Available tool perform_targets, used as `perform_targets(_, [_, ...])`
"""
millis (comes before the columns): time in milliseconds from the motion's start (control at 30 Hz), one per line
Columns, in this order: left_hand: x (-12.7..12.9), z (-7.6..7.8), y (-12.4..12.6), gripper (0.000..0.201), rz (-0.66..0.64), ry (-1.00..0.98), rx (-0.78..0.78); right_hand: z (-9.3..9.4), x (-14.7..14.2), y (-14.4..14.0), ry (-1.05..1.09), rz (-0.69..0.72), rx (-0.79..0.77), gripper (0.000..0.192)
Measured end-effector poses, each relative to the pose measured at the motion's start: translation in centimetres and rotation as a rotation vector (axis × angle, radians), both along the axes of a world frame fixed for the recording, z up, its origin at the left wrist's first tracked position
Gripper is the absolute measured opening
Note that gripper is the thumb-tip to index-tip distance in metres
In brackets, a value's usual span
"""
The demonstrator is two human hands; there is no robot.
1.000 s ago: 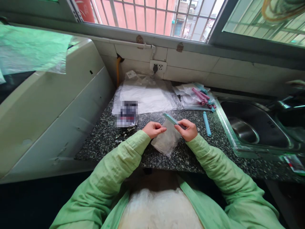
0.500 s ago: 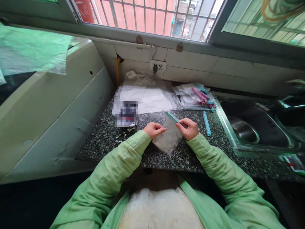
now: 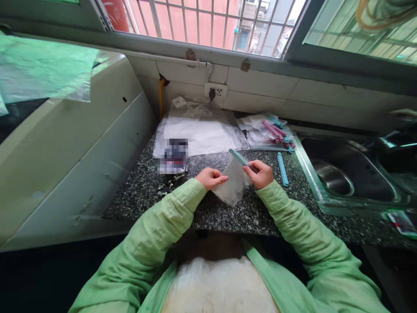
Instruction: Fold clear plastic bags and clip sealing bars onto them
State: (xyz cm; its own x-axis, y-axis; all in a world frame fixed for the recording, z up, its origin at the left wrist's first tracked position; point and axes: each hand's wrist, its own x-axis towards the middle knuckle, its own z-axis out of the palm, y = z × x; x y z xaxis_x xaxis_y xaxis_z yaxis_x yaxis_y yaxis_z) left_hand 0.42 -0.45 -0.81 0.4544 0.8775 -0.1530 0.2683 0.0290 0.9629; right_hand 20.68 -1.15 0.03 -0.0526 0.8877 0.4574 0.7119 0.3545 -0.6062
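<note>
While your left hand (image 3: 210,178) pinches the clear plastic bag (image 3: 231,184), right hand (image 3: 261,175) grips pale-blue bar clip (image 3: 239,157); placed on edge, latching unclear.

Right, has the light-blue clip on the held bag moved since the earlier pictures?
Yes: judged against the sink, the held clip has shifted slightly right and farther back.

- My one camera sits on my head, facing forward and down past my light-green fabric sleeves (image 3: 153,226).
- My bare left hand (image 3: 210,178) and bare right hand (image 3: 262,174) show near mid-view, fairly close.
- Beyond them it looks across the black-and-white speckled stone counter (image 3: 202,217) to the grey-framed, barred window (image 3: 203,42) up top.
- The dark metal sink (image 3: 339,153) fills the right.
</note>
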Motion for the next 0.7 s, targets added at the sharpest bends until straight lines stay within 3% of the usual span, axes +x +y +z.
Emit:
perform_targets(433, [0.00,-0.16,-0.01,0.047,-0.007,0.001,-0.034,-0.10,0.47,0.33,0.034,-0.057,0.021,0.023])
perform_targets(700, [-0.01,-0.55,0.00,0.050,-0.101,0.035,0.030,-0.35,0.85,0.84,0.005,-0.045,0.075,0.027])
